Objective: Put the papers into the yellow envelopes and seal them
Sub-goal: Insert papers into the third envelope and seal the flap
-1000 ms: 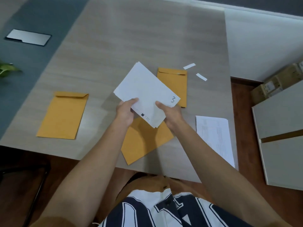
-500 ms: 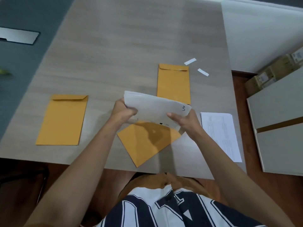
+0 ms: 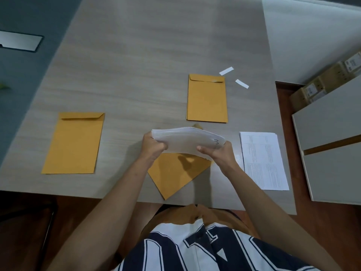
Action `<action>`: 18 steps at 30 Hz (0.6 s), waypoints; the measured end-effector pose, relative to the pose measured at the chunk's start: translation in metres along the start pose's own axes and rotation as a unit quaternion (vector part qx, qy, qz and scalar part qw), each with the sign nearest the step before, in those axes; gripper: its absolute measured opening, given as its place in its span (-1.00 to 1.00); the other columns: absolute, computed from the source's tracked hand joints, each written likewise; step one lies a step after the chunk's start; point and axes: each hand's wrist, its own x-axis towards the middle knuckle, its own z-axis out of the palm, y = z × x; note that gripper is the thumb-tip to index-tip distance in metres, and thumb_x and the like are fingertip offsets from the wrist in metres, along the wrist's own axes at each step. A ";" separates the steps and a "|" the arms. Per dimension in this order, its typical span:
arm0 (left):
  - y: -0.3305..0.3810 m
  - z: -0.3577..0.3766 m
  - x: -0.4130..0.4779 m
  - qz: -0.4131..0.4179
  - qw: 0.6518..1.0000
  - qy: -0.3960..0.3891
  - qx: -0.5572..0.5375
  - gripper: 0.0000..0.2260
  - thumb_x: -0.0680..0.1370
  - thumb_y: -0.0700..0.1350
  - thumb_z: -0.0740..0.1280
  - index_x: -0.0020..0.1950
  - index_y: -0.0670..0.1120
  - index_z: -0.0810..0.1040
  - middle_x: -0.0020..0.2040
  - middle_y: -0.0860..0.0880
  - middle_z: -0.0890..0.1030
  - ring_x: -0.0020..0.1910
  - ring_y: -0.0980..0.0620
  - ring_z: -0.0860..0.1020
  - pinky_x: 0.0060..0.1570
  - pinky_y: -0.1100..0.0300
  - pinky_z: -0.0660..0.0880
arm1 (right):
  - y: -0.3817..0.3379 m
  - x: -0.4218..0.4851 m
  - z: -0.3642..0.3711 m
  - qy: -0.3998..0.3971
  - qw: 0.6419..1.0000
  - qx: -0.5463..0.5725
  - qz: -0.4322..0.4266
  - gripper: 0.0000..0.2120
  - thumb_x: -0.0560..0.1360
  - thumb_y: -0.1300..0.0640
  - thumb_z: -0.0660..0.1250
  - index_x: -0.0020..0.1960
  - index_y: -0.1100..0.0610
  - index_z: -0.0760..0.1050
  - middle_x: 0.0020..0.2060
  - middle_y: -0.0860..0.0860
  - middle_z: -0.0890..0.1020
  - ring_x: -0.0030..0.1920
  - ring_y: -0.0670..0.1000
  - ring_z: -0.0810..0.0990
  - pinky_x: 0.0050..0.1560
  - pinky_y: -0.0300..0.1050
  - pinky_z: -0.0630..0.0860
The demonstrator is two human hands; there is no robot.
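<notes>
A white stack of papers [image 3: 185, 140] is held nearly edge-on above the table, bowed slightly. My left hand [image 3: 153, 145] grips its left end and my right hand [image 3: 218, 153] grips its right end, thumb underneath. Below the stack a yellow envelope [image 3: 175, 173] lies skewed on the table near the front edge, partly hidden by the papers. Another yellow envelope [image 3: 75, 143] lies flat at the left with its flap folded. A small pile of yellow envelopes [image 3: 207, 98] lies further back, right of centre.
A printed sheet pile [image 3: 262, 159] lies at the right of the wooden table [image 3: 136, 55]. Two white paper strips [image 3: 226, 71] [image 3: 241, 83] lie behind it. A white cabinet [image 3: 332, 137] and cardboard boxes [image 3: 324, 85] stand to the right.
Both hands have tipped the paper stack from facing up to nearly edge-on and lowered it toward the skewed envelope. The view has shifted slightly.
</notes>
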 end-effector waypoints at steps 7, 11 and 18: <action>-0.005 0.000 0.005 0.003 1.000 0.025 0.015 -0.61 0.33 -0.51 0.36 -0.01 -0.09 0.60 -0.12 -0.06 0.63 -0.10 -0.02 0.60 -0.16 0.13 0.55 | 0.002 0.002 0.001 0.014 0.999 0.035 0.007 -0.68 0.28 0.31 0.60 0.00 0.12 0.66 -0.09 0.06 0.73 -0.05 -0.01 0.72 -0.08 -0.17 0.62; -0.004 0.003 0.001 -0.012 1.000 0.013 -0.010 -0.61 0.31 -0.54 0.31 -0.04 -0.12 0.59 -0.19 -0.01 0.60 -0.16 0.03 0.58 -0.22 0.19 0.52 | 0.003 0.004 0.003 0.015 0.999 0.031 0.025 -0.66 0.26 0.29 0.62 0.00 0.14 0.65 -0.10 0.09 0.72 -0.05 0.03 0.71 -0.06 -0.10 0.64; 0.003 0.002 0.004 0.015 1.000 0.020 -0.018 -0.69 0.35 -0.52 0.35 -0.11 -0.13 0.59 -0.23 0.00 0.60 -0.22 0.10 0.58 -0.30 0.31 0.53 | -0.001 0.010 0.006 0.026 0.999 0.022 0.011 -0.64 0.26 0.28 0.62 0.02 0.15 0.65 -0.10 0.06 0.72 -0.05 0.00 0.70 -0.10 -0.19 0.62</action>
